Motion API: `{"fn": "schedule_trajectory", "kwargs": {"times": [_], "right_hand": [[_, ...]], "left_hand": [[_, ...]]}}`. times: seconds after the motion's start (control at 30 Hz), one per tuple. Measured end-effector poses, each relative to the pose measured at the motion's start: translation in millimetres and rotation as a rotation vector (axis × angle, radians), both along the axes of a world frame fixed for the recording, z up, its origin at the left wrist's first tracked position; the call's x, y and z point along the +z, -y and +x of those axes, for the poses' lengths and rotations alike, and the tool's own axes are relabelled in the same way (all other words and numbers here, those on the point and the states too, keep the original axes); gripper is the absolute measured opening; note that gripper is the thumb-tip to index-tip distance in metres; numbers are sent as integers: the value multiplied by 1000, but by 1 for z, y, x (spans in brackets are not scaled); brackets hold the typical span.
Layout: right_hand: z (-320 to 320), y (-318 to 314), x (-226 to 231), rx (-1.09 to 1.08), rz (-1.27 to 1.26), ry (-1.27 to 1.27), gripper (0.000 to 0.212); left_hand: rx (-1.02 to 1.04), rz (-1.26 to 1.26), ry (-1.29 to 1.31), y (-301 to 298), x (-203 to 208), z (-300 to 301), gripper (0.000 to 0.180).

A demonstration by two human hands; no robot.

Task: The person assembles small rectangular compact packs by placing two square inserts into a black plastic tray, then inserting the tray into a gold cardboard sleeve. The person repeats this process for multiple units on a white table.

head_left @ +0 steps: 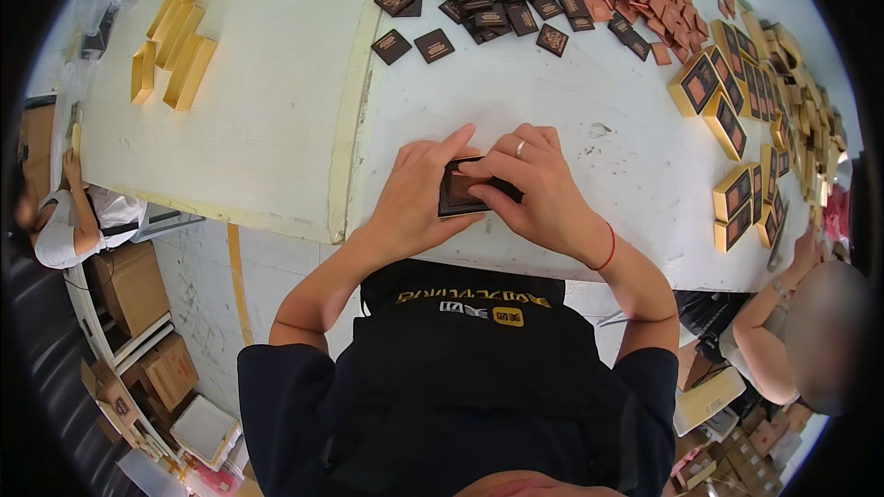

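Note:
Close in front of me, over the table's near edge, a small box with a black front [449, 195] is held between both hands. My left hand [412, 189] grips its left side, thumb along the near edge and fingers at the far edge. A brown square tile [468, 188] shows in the box's opening. The thumb and forefinger of my right hand [539, 186] close on this tile, and the hand covers the box's right part. Whether the tile sits fully inside I cannot tell.
Piles of black square tiles [488, 14] and brown square tiles [658, 0] lie at the far side. Gold boxes with black fronts [734, 191] stand at the right. Empty gold trays [189, 74] lie far left. Other people sit at both sides, one with a hand [810, 248] at the right.

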State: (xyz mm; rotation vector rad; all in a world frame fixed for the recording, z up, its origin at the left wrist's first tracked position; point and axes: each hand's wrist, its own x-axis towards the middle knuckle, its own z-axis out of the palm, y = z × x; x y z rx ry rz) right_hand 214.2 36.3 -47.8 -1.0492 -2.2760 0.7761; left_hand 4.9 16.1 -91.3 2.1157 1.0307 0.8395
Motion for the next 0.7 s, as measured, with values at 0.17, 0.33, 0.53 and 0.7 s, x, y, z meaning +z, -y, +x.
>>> {"fn": "schedule_trajectory", "kwargs": {"times": [0.17, 0.33, 0.53, 0.7], "right_hand": [[-3, 10, -5, -71, 86, 15, 35], [11, -7, -3, -78, -25, -82, 37], [76, -114, -28, -489, 232, 16, 33], [70, -132, -37, -510, -41, 76, 41]], "left_hand": [[119, 49, 60, 5, -2, 2, 85], [113, 337, -135, 27, -8, -12, 55], [126, 380, -212, 27, -3, -5, 42], [128, 380, -214, 29, -5, -5, 47]]}}
